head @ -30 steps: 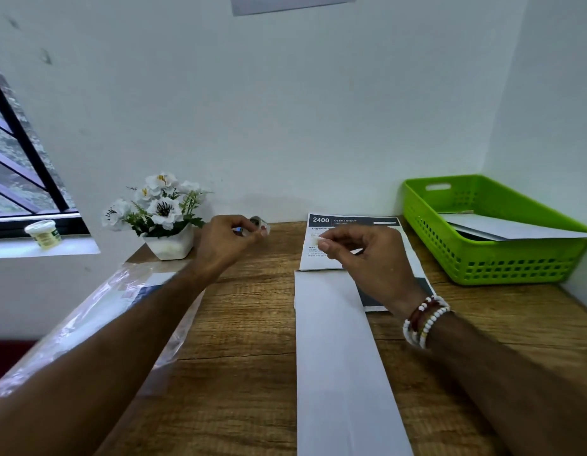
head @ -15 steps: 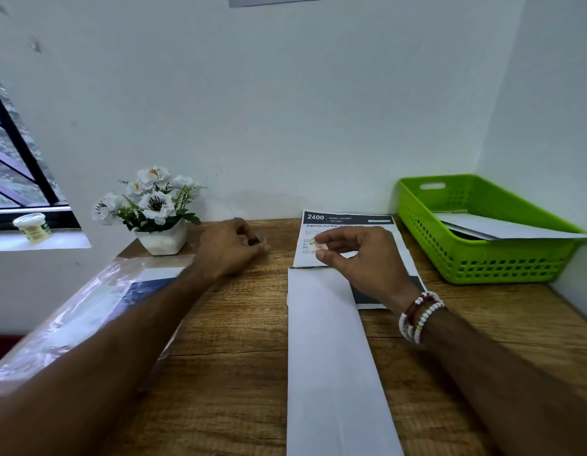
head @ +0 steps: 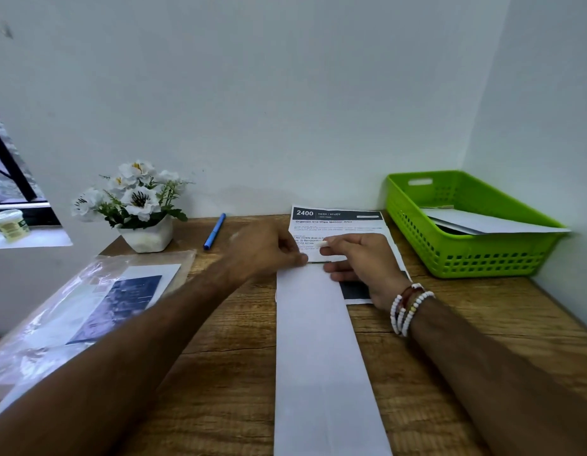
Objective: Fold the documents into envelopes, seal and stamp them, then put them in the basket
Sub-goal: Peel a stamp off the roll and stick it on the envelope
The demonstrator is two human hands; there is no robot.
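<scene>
A long white envelope [head: 320,343] lies lengthwise on the wooden desk [head: 219,373]. Its far end overlaps a printed document [head: 338,221] headed "2400". My left hand [head: 269,248], blurred by motion, has its fingertips on the far left corner of the envelope. Just right of it, my right hand [head: 361,258] pinches a small white piece [head: 322,244], a stamp or a bit of tape, between thumb and forefinger above the envelope's far edge. A green basket [head: 469,255] with white envelopes [head: 493,223] in it stands at the back right.
A blue pen [head: 215,231] lies near the back wall beside a white pot of flowers [head: 144,209]. A clear plastic sleeve with printed sheets [head: 98,301] covers the desk's left side. A small jar [head: 10,223] sits on the window sill.
My left hand moved right from near the flower pot to the envelope's far corner, and the blue pen now shows. My right hand kept pinching the small white piece.
</scene>
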